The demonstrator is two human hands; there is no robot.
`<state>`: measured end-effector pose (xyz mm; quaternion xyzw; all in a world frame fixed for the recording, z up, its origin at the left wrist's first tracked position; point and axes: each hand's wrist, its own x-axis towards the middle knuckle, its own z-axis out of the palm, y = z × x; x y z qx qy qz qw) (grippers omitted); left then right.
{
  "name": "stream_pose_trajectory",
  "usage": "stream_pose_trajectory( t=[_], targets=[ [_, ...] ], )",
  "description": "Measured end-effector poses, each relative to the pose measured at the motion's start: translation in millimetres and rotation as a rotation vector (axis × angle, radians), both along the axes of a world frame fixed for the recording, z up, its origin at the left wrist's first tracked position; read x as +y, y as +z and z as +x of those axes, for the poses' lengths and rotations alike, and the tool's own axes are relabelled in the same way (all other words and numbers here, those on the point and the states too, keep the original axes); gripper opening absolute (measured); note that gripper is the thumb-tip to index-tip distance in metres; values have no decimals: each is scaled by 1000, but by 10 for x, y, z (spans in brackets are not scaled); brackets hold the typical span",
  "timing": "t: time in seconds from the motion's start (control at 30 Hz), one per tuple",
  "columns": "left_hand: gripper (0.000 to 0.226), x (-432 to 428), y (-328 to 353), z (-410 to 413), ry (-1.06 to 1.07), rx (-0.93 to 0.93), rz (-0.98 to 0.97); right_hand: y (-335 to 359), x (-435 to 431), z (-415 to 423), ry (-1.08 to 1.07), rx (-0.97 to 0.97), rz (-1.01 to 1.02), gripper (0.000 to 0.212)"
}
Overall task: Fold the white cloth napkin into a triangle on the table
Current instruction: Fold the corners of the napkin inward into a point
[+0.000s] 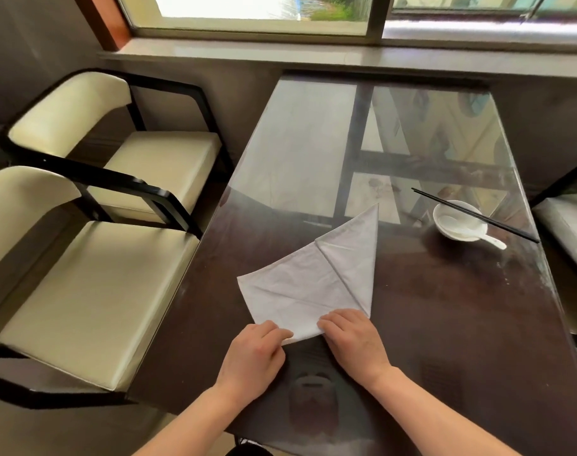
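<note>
The white cloth napkin [316, 284] lies flat on the dark glass-topped table [445, 307], folded into a triangle with one tip pointing away toward the window. A crease line runs across it from the far edge to the near right corner. My left hand [255, 352] rests with curled fingers on the napkin's near corner, pinching its edge. My right hand [351, 335] lies on the same near corner from the right, fingers bent and pressing the cloth down. Both hands nearly meet at that corner.
A white bowl [458, 223] with a white spoon [478, 235] stands at the right of the table, black chopsticks [474, 213] laid across it. Two cream chairs [92, 284] with black frames stand left of the table. A window sill runs along the far wall.
</note>
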<state>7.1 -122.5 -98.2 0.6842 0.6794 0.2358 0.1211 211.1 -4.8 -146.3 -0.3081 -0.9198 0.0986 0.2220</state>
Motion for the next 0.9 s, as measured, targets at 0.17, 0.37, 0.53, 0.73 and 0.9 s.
stream_pose_trajectory(
  t=[0.17, 0.37, 0.53, 0.73, 0.9],
  targets=[
    [59, -157, 85, -68, -15, -76, -13, 111, -99, 140, -13, 29, -99, 18],
    [69, -74, -135, -303, 46, -6, -120, 308, -145, 258, -76, 43, -340, 26],
    [51, -20, -258, -403, 220, -40, -156, 404, -61, 286, -228, 15, -659, 24],
    [30, 58, -278, -442, 355, -116, -197, 423, 80, 160, -311, -12, -767, 27],
    [20, 147, -286, -449, 466, -223, -203, 438, 256, -88, -426, -45, -832, 18]
  ],
)
